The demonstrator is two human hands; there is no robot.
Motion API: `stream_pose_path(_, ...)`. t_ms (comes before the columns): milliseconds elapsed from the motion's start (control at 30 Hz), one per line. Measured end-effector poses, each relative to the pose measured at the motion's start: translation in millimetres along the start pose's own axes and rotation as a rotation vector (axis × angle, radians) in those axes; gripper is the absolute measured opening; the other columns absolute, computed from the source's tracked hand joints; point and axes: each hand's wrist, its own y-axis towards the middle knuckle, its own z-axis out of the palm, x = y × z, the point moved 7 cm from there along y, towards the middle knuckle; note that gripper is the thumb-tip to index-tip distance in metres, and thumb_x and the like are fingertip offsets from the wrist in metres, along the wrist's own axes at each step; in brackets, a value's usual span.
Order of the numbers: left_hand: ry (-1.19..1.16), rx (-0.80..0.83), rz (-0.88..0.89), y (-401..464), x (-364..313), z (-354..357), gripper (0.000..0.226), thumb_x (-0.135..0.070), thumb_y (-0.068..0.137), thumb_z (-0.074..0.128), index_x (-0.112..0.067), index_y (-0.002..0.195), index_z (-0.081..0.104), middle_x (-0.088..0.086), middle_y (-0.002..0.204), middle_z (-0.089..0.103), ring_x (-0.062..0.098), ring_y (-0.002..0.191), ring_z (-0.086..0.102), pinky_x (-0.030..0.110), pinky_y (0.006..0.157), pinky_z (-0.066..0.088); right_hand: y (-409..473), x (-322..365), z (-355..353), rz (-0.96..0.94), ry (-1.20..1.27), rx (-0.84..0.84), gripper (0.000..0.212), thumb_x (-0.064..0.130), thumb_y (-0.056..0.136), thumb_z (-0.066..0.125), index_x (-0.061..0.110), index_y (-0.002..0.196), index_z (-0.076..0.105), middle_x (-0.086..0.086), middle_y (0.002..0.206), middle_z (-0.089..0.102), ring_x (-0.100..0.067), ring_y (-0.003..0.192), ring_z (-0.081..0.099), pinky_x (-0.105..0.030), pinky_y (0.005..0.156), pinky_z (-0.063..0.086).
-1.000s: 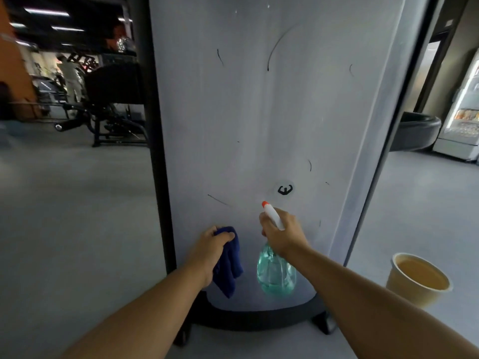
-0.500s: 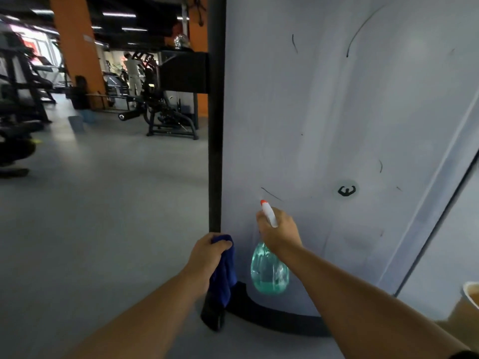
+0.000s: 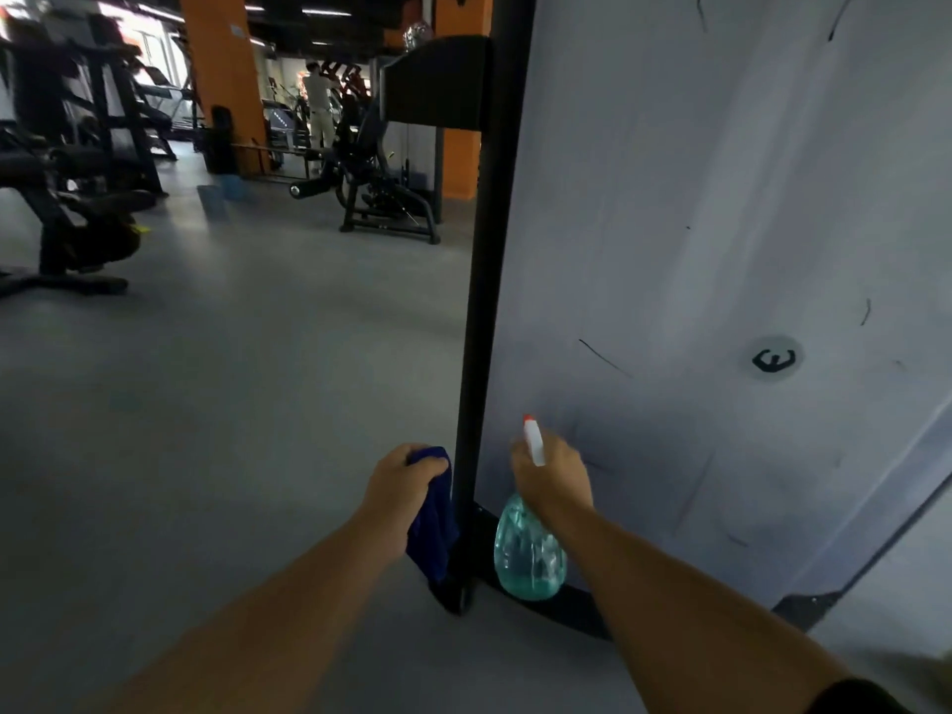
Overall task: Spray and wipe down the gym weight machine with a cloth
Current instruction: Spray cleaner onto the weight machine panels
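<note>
The weight machine's pale grey curved shroud (image 3: 721, 224) fills the right half of the view, with a black upright post (image 3: 489, 249) along its left edge and a black base (image 3: 577, 610) on the floor. My left hand (image 3: 402, 487) grips a dark blue cloth (image 3: 432, 533) that hangs down just left of the post. My right hand (image 3: 554, 479) holds a spray bottle (image 3: 528, 553) by its neck; the clear bottle holds greenish liquid, and its white, red-tipped nozzle points up, close to the shroud's lower part.
Grey gym floor (image 3: 232, 404) lies open to the left. Black exercise machines stand at far left (image 3: 77, 198) and in the middle distance (image 3: 381, 188). An orange pillar (image 3: 226, 85) and a person (image 3: 319, 105) are far back.
My view has swung left, so the shroud sits further right and the yellow bucket has left the frame. The cloth hand moved from the shroud's face to left of the post.
</note>
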Motion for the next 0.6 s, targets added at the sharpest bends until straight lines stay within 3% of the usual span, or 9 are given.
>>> stream_pose_path(100,-0.001,-0.002,0.000,1,10,-1,0.001,-0.011,0.096,0.064,-0.012,0.095,0.064,0.014,0.093,0.067,0.029,0.088,0.062,0.034,0.074,0.046,-11,-23,27,0.045,-0.019,0.064,0.028,0.041,0.104,0.048,0.018,0.107,0.062,-0.001,0.095,0.058,-0.017,0.080,0.056,-0.029,0.076,0.043)
stream_pose_path(167,-0.015,0.016,-0.006,1,15,2,0.001,-0.010,0.096,0.064,-0.010,0.097,0.064,0.017,0.094,0.066,0.028,0.086,0.062,0.034,0.074,0.046,-14,-34,33,0.064,-0.023,0.079,0.023,0.040,0.105,0.046,0.021,0.099,0.057,0.000,0.092,0.059,-0.012,0.074,0.056,-0.029,0.073,0.042)
stream_pose_path(267,-0.023,0.030,-0.017,-2,20,7,0.003,-0.008,0.095,0.064,-0.011,0.095,0.064,0.015,0.091,0.066,0.026,0.081,0.061,0.032,0.071,0.046,-17,-47,35,0.071,-0.077,0.084,0.023,0.037,0.106,0.045,0.019,0.097,0.057,0.000,0.089,0.057,-0.017,0.077,0.058,-0.028,0.070,0.039)
stream_pose_path(367,-0.021,0.043,-0.036,-2,29,13,0.004,-0.008,0.095,0.064,-0.011,0.095,0.064,0.016,0.091,0.067,0.026,0.079,0.062,0.032,0.069,0.046,-22,-67,34,0.107,-0.092,0.050,0.025,0.040,0.106,0.046,0.019,0.097,0.056,0.003,0.085,0.057,-0.006,0.067,0.051,-0.027,0.061,0.039)
stream_pose_path(500,0.004,0.071,-0.040,2,38,27,0.004,-0.010,0.095,0.065,-0.011,0.098,0.065,0.017,0.096,0.069,0.028,0.085,0.063,0.034,0.073,0.048,-22,-98,17,0.173,-0.032,-0.089,0.032,0.046,0.102,0.048,0.016,0.098,0.058,-0.004,0.090,0.065,-0.024,0.077,0.062,-0.035,0.070,0.049)
stream_pose_path(600,0.020,0.101,-0.048,3,46,41,0.007,-0.013,0.093,0.066,-0.011,0.100,0.066,0.019,0.098,0.070,0.030,0.088,0.064,0.041,0.083,0.051,-23,-109,-12,0.165,0.000,-0.237,0.029,0.043,0.101,0.049,0.016,0.094,0.057,-0.004,0.082,0.063,-0.027,0.075,0.062,-0.039,0.069,0.051)
